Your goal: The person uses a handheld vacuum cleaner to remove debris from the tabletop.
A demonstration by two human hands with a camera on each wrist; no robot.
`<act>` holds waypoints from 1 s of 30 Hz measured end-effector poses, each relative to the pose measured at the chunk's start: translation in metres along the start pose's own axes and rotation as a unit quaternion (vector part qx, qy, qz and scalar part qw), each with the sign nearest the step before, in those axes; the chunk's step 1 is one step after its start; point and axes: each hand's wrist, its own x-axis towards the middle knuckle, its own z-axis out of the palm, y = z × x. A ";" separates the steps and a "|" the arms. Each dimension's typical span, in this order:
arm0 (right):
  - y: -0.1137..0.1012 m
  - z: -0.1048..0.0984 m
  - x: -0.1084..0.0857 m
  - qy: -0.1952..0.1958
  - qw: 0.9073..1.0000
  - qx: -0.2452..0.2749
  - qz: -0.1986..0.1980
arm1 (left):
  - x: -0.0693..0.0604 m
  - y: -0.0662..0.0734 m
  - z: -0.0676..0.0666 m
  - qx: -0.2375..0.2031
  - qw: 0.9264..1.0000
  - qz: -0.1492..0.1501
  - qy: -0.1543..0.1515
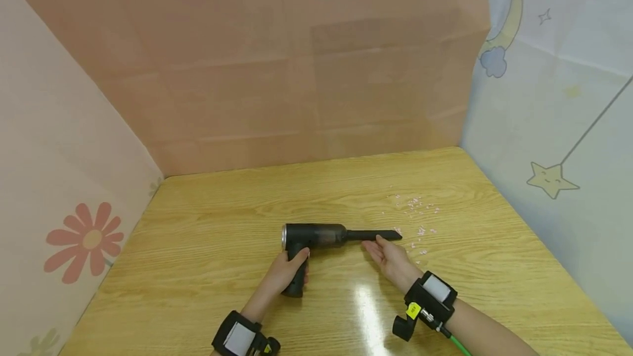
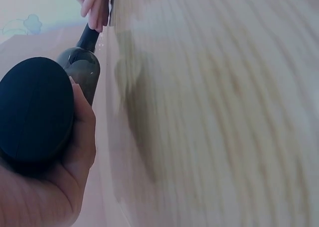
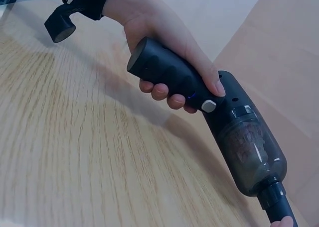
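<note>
A black handheld vacuum cleaner (image 1: 316, 235) with a long narrow nozzle (image 1: 363, 234) points to the right in the head view. My left hand (image 1: 288, 269) grips its handle, thumb near the top; the right wrist view shows the fingers wrapped round the handle beside a pale button (image 3: 209, 106). With the thumb against it and fingers below, my right hand (image 1: 390, 260) holds the nozzle. Inside the clear dust cup (image 3: 249, 152) some pinkish matter shows. Small pale pink scraps (image 1: 415, 205) lie scattered around and beyond the nozzle's tip.
The wood-grain table (image 1: 207, 218) meets an orange-brown backdrop (image 1: 306, 98) at its far edge. Patterned sheets stand on both sides, one with a flower (image 1: 91, 239), the other with a star (image 1: 551, 179). A green cable (image 1: 460, 345) runs from the right wrist strap (image 1: 430, 301).
</note>
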 end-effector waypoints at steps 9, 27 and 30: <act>-0.004 0.000 0.000 0.007 1.000 0.001 -0.002 | 0.002 0.003 0.004 0.009 1.000 -0.004 0.009; -0.008 0.009 0.015 0.001 1.000 -0.014 -0.010 | 0.004 0.010 0.002 0.011 0.999 -0.007 0.044; -0.008 0.013 0.019 0.001 1.000 -0.019 -0.014 | 0.005 0.010 0.002 0.009 0.999 -0.009 0.050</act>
